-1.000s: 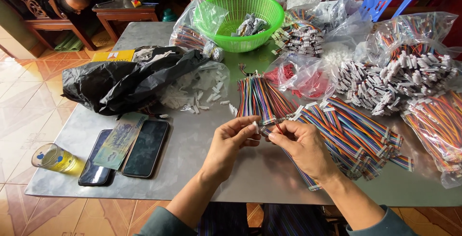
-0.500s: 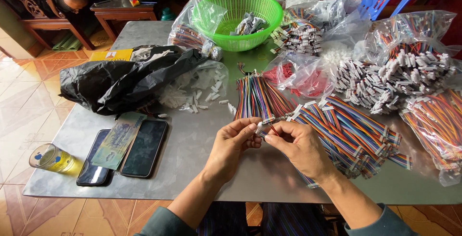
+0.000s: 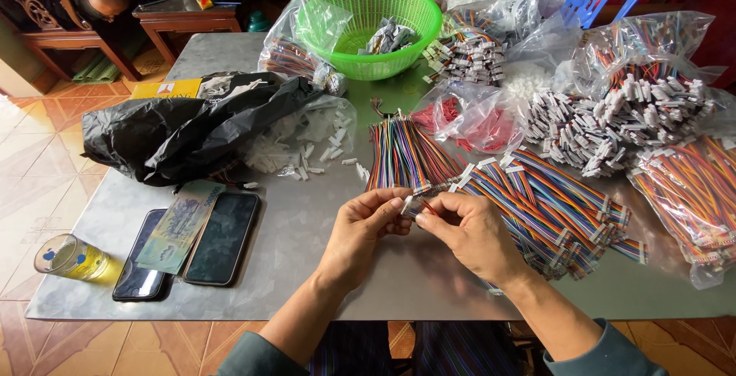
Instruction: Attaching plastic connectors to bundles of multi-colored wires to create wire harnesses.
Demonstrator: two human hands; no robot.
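My left hand (image 3: 366, 226) and my right hand (image 3: 469, 230) meet over the grey table (image 3: 307, 223), near its front edge. Between their fingertips they pinch the end of a multicoloured ribbon cable (image 3: 420, 206) with a small white connector. The left fingers hold the connector end, the right fingers the wires just beside it. Directly behind the hands lies a loose bundle of coloured wires (image 3: 406, 150). A big pile of finished ribbon cables with white connectors (image 3: 552, 207) lies under and to the right of my right hand.
A black plastic bag (image 3: 184, 131) and a clear bag of white connectors (image 3: 307, 142) lie at left. Two phones (image 3: 195, 242) with a banknote (image 3: 176, 223), and a glass of yellow drink (image 3: 70, 257), sit front left. A green basket (image 3: 376, 27) and cable bags (image 3: 636, 108) fill the back and right.
Both hands stay in the same spot; the fingers have shifted slightly along the cable end between them. Nothing else on the table has moved.
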